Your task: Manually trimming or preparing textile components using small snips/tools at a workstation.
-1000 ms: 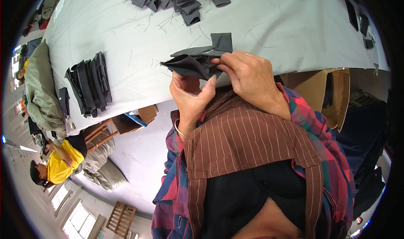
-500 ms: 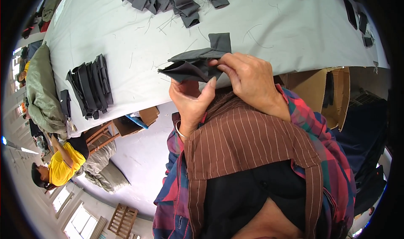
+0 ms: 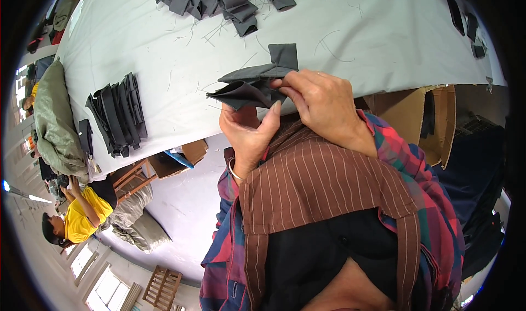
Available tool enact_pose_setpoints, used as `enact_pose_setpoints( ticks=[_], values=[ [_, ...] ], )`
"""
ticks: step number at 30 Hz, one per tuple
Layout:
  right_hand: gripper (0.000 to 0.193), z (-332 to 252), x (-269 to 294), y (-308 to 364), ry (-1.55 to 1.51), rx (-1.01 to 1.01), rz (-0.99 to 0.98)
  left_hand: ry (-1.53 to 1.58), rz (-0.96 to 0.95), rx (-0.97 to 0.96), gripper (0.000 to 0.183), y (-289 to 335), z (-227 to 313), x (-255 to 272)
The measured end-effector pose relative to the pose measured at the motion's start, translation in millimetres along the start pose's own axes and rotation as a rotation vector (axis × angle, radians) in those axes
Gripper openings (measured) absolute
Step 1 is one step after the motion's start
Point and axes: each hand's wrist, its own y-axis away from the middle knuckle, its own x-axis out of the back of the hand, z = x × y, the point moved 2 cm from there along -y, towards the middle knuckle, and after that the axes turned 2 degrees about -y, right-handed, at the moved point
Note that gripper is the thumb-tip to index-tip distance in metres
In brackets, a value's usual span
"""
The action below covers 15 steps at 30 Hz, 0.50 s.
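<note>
My left hand (image 3: 249, 129) grips a folded dark grey fabric piece (image 3: 246, 93) from below, its thumb pressed to the near side. At the right end of the same piece, my right hand (image 3: 320, 96) pinches the cloth between thumb and fingers. The layers gape open toward the left, and a square flap of the cloth stands up at the far right. My left fingers are partly hidden behind the fabric. Both hands are just over the near edge of the white-covered table (image 3: 186, 97).
A neat row of folded dark fabric pieces (image 3: 118, 113) lies to the left. A loose heap of dark pieces (image 3: 235, 4) and stray threads are at the back. A cardboard box (image 3: 405, 113) stands under the right edge. At far left are a green sack (image 3: 55, 119) and a person in yellow (image 3: 85, 212).
The fabric piece and its upright flap have shifted very slightly left. Both hands keep nearly the same grip. The person in yellow at the left has moved their arms a little.
</note>
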Motion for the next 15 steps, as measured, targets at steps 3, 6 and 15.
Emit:
enact_pose_setpoints(
  ticks=[3,6,15],
  values=[
    [0.008,0.3,-0.1,0.0,-0.006,0.008,-0.003,0.016,0.009,-0.013,0.046,-0.3,-0.7,-0.2],
    [0.005,0.0,0.7,0.2,0.003,0.004,-0.022,0.01,-0.002,-0.016,0.046,-2.2,-1.7,-0.5],
    [0.008,2.4,6.2,-0.4,-0.078,-0.042,-0.052,0.215,-0.017,0.088,0.033,-17.1,8.3,2.9]
  ],
)
